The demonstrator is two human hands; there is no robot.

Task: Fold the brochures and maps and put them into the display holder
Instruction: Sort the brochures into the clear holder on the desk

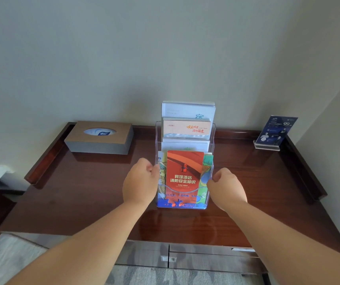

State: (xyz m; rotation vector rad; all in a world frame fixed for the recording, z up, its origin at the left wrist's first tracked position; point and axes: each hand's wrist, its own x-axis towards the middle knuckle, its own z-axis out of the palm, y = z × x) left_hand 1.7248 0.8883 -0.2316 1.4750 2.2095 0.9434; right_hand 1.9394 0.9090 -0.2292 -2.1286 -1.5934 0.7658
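Both hands grip: my left hand [142, 179] and right hand [225, 186] curl their fingers onto the side walls of the clear acrylic tiered display holder [212, 138], upright mid-way on the glossy dark-red wooden table [82, 192]. The red folded hydrant brochure [184, 173] stands in the front pocket (colourful folded map [207, 161] directly behind it). Pale folded brochures [187, 112] fill the rear tiers.

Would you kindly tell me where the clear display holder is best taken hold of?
Grip the display holder by its two flat side walls, low down, one hand from each side: brochures fill its pockets, and the tall tiers might tip if held high.
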